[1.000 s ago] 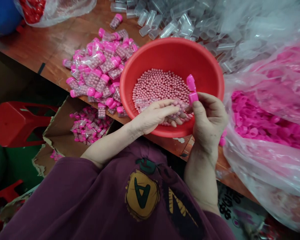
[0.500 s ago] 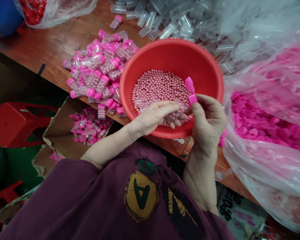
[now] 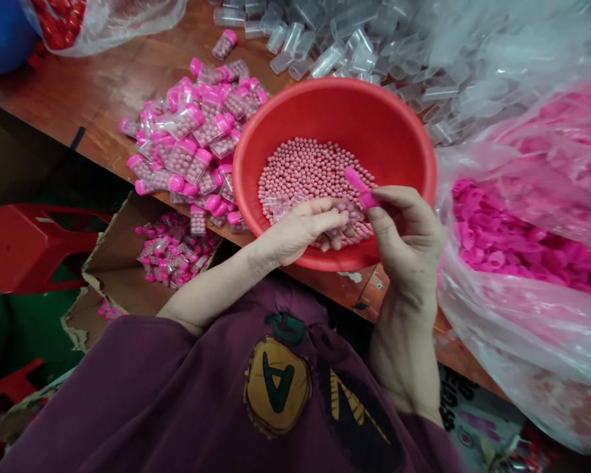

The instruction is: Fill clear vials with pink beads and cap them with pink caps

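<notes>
Over a red basin my left hand is closed round a clear bottle filled with pink beads. Thumb and fingers of my right hand pinch a bright pink flip-top cap, its lid part raised. The cap is close to the bottle's end; whether they touch I cannot tell. Beneath the hands, loose pink beads cover the basin's floor. A few clear tubes lie among the beads, partly hidden by my left hand.
Left of the basin is a heap of filled, pink-capped bottles. Clear empty tubes are piled behind. A plastic bag of pink caps stands right. Below the table edge, a cardboard box holds more bottles, near a red stool.
My right hand has brought the pink cap leftward, nearer the bottle, and its raised lid leans further left. My left hand still holds the bottle over the basin.
</notes>
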Demonstrator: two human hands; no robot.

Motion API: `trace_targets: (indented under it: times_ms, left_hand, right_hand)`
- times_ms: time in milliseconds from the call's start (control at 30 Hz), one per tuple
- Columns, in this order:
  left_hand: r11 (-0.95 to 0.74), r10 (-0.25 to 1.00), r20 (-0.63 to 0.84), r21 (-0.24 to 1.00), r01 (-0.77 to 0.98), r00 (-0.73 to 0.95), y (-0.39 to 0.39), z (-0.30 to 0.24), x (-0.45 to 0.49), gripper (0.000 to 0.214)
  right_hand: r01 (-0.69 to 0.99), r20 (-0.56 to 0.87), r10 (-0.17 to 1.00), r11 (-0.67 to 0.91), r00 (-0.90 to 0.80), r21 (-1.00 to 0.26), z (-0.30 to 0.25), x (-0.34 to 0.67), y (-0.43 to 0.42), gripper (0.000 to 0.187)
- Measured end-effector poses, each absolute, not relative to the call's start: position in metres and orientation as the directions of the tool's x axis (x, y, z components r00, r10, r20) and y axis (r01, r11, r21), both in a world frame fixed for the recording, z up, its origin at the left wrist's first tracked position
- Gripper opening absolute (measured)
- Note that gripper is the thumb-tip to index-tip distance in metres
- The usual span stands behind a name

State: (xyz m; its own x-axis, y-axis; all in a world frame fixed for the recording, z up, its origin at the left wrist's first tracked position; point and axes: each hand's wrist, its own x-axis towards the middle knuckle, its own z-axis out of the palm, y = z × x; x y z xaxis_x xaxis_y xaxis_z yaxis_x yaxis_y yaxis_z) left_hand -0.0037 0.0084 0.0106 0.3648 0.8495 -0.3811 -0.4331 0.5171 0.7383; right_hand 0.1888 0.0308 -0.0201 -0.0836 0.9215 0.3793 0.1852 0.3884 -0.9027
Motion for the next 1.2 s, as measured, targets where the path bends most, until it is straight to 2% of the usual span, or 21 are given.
trace_targets:
  times_ms: [167, 267, 333, 433, 533, 667, 833, 967, 1100, 1200]
  left_hand:
    - [0.520, 0.837, -0.366, 0.765, -0.381, 0.406, 0.009, 0.012, -0.006, 0.009]
    - [0.514, 0.840, -0.349, 0.754, -0.408, 0.415, 0.010, 0.012, -0.006, 0.012]
    - [0.514, 0.843, -0.346, 0.743, -0.429, 0.411, 0.010, 0.011, -0.005, 0.014]
    - [0.543, 0.828, -0.371, 0.715, -0.440, 0.419, 0.012, 0.011, -0.005, 0.012]
    - [0.585, 0.802, -0.405, 0.680, -0.442, 0.439, 0.014, 0.012, -0.006, 0.011]
    - [0.609, 0.785, -0.415, 0.653, -0.451, 0.459, 0.015, 0.010, -0.007, 0.036]
    - [0.597, 0.793, -0.369, 0.630, -0.497, 0.485, 0.017, 0.001, -0.009, 0.057]
    - [0.560, 0.817, -0.317, 0.633, -0.535, 0.481, 0.016, -0.002, -0.010, 0.057]
    - [0.538, 0.834, -0.313, 0.644, -0.543, 0.454, 0.012, 0.000, -0.010, 0.059]
    - [0.519, 0.847, -0.306, 0.656, -0.548, 0.435, 0.010, 0.001, -0.008, 0.056]
  right_hand:
    - [0.242, 0.348, 0.921, 0.382, -0.173, -0.892, -0.008, 0.194, 0.029, 0.018]
    - [0.263, 0.288, 0.935, 0.336, -0.206, -0.904, -0.003, 0.199, 0.031, 0.015]
    - [0.298, 0.294, 0.922, 0.364, -0.253, -0.883, -0.001, 0.204, 0.032, 0.017]
    - [0.367, 0.369, 0.876, 0.469, -0.311, -0.803, -0.002, 0.210, 0.035, 0.025]
    - [0.453, 0.497, 0.822, 0.568, -0.279, -0.687, -0.006, 0.211, 0.038, 0.029]
    - [0.583, 0.632, 0.756, 0.594, -0.170, -0.554, -0.012, 0.208, 0.040, 0.025]
    - [0.522, 0.574, 0.817, 0.512, -0.051, -0.682, -0.018, 0.201, 0.038, 0.023]
    - [0.470, 0.575, 0.818, 0.500, 0.018, -0.727, -0.027, 0.195, 0.037, 0.024]
    - [0.469, 0.565, 0.825, 0.494, 0.013, -0.732, -0.031, 0.194, 0.038, 0.022]
    - [0.398, 0.534, 0.845, 0.481, 0.026, -0.781, -0.029, 0.195, 0.037, 0.019]
